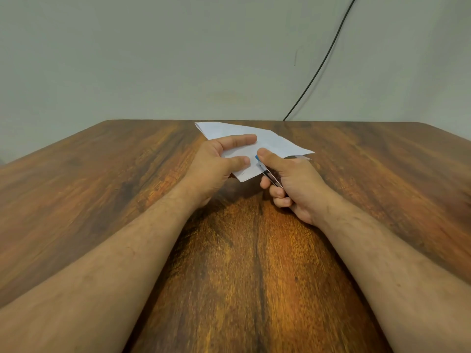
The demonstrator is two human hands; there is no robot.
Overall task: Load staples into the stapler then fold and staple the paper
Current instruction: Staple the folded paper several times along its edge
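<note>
Both hands raised: left hand pinching paper, right hand around stapler.

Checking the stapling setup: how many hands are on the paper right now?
1: the left hand pinches the folded paper. The right hand grips the stapler at the paper's edge.

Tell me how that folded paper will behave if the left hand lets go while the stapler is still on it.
The folded paper looks thin, so it would probably droop from the stapler that the right hand grips. Its far corner already splays open into layers, so the fold may spring apart. The left hand pinches it near the stapler, which likely keeps it flat.
</note>
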